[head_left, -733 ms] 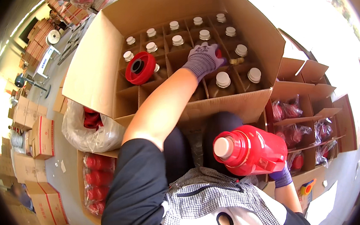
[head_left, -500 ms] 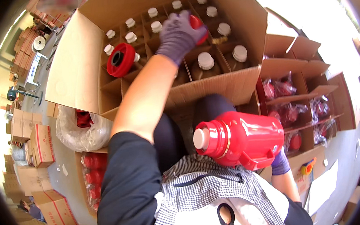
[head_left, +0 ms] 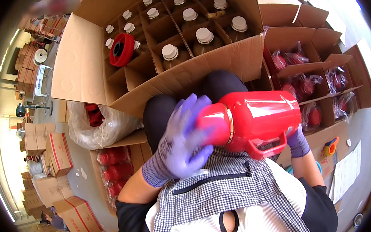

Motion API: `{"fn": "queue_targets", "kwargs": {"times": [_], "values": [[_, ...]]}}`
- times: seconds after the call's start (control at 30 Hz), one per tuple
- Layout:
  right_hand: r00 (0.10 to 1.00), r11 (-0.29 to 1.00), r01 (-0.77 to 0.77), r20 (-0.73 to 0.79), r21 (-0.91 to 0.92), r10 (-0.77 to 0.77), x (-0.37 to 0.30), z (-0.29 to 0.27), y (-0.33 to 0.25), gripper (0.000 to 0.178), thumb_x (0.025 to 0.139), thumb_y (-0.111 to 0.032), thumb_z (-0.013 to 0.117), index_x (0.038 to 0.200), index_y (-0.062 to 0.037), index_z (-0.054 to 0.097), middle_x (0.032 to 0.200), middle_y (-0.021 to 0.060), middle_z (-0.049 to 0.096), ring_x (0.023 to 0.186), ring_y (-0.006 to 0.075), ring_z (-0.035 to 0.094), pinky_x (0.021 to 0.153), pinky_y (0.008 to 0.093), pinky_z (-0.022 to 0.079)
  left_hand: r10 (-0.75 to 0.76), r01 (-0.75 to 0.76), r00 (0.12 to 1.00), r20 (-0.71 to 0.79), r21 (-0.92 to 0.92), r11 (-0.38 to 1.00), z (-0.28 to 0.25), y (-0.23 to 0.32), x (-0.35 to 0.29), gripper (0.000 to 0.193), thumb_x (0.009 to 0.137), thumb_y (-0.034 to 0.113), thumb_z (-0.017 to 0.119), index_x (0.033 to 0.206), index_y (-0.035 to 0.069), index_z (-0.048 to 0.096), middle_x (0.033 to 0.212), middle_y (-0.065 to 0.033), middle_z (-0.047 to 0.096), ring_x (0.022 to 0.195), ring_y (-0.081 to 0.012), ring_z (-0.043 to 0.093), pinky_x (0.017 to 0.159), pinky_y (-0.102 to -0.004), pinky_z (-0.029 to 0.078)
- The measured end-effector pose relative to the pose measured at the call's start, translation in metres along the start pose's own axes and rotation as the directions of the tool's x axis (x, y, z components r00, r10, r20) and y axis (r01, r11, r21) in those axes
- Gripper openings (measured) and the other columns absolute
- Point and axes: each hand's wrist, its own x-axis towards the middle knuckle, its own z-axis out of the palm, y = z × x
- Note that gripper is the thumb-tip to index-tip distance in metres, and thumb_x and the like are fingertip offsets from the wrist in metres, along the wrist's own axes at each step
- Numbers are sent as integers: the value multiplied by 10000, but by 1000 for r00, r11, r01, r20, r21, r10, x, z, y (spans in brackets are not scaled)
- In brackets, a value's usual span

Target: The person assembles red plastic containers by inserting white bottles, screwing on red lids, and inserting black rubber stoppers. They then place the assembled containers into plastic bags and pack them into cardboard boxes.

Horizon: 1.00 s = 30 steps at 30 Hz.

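A shiny red thermos flask [head_left: 266, 114] lies sideways across my lap, its handle toward me. My right hand [head_left: 298, 143], in a purple glove, grips it at the base end; most of its fingers are hidden behind the flask. A red cup lid [head_left: 213, 123] covers the neck, at the left end. My left hand [head_left: 182, 140], also gloved and partly smeared by motion, is open beside the lid with its fingers spread; whether it touches the lid is unclear. Beyond my knees stands a divided carton [head_left: 194, 67] holding several white-capped bottles [head_left: 204, 36].
A red ring-shaped part [head_left: 122, 50] rests on the carton's dividers. At right, another divided carton [head_left: 316, 64] holds red parts in clear plastic. On the left are a plastic bag [head_left: 84, 132] with red pieces and wrapped red items [head_left: 114, 165]. An orange tape dispenser [head_left: 331, 147] sits at right.
My left hand has come back from the carton to the flask with the red cup lid, which now covers the white stopper. Its fingers have spread. My right hand still holds the flask.
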Motion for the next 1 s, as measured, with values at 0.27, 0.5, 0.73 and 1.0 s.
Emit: {"fn": "queue_targets", "kwargs": {"times": [0.27,0.5,0.73,1.0], "values": [[999,993,20,-31,-119,-24,2,1,3,681,903,-266,798,1476,-63,492,1480,131,561,1343,250,553,1122,406,455,-484,466,875,28,-321,824,11,-3,-18,1066,900,573,714,1613,-29,198,1583,-230,375,1469,-351,391,1209,-429,293],[999,999,52,-6,-5,-52,-1,-4,15,555,942,-153,744,1440,-20,537,1435,127,605,1275,217,594,1080,395,493,-525,498,847,79,-461,734,0,-27,-45,1184,840,724,671,1587,-71,211,1538,-296,418,1412,-349,476,1176,-435,363],[999,999,-25,33,28,24,0,-12,19,568,940,-129,744,1452,-21,523,1429,129,609,1266,216,595,1084,387,487,-370,324,929,26,-541,776,0,-10,-38,1102,847,521,800,1600,-37,220,1541,-264,419,1427,-353,446,1179,-438,353],[997,957,18,73,-290,4,40,-14,-54,505,941,-120,695,1414,-8,555,1409,128,624,1279,233,594,1089,375,468,-295,278,948,-121,-138,951,31,-13,-65,1019,670,231,929,1496,-11,384,1396,-212,564,1287,-342,590,1086,-419,464]]}}
